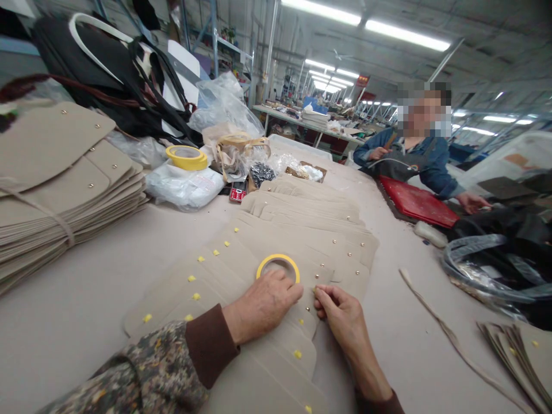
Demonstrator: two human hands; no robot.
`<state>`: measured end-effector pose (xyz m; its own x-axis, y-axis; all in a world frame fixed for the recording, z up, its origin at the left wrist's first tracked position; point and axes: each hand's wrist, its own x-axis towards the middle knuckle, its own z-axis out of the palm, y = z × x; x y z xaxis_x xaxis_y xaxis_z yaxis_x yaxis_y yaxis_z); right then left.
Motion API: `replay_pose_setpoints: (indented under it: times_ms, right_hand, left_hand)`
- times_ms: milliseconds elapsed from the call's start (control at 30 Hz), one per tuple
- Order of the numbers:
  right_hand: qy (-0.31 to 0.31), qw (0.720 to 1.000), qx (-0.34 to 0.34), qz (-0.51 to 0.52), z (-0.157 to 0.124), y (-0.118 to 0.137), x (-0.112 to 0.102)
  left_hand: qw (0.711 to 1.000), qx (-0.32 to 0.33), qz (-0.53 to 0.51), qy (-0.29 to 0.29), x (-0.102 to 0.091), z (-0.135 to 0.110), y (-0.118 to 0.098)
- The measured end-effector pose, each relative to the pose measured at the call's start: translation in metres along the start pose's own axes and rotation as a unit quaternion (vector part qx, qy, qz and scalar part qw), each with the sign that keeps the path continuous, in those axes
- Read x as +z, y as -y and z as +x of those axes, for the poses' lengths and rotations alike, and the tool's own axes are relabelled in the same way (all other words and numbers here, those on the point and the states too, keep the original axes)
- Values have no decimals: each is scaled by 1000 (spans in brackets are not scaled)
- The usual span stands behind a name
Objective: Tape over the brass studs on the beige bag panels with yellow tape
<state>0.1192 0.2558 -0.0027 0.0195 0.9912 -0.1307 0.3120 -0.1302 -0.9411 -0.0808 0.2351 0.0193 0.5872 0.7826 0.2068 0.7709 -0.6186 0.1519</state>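
My left hand (265, 302) is closed over the near edge of a roll of yellow tape (278, 258), which rests on overlapping beige panels (254, 244). Just to its right, my right hand (342, 315) pinches a small piece of yellow tape (315, 291) between thumb and forefinger, close to the panels' metal studs. Little yellow tape pieces (196, 296) dot the panels along both sides. The fingertips of my left hand are partly hidden behind its knuckles.
Tied beige panels (52, 190) are stacked at left. Behind stand a wrapped white packet (185, 185) with yellow tape rolls (186, 157) on top, and a red phone (238, 191). Across the table, a co-worker (405, 152) sits by a red board (416, 201). A strap (444, 333) lies at right.
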Motion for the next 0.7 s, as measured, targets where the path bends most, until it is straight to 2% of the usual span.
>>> replay_pose_setpoints:
  times_ms: [133, 233, 500, 700]
  right_hand:
    - [50, 997, 54, 26, -4, 2, -7]
    - [94, 993, 69, -6, -10, 3, -10]
    - [122, 981, 15, -147, -21, 5, -7]
    - [116, 963, -64, -236, -22, 10, -2]
  left_hand:
    - [1000, -2, -11, 15, -2, -2, -1]
    - [1000, -3, -8, 15, -1, -2, -1]
    - [1000, 8, -10, 10, 2, -4, 1]
    - [1000, -3, -17, 15, 1, -4, 1]
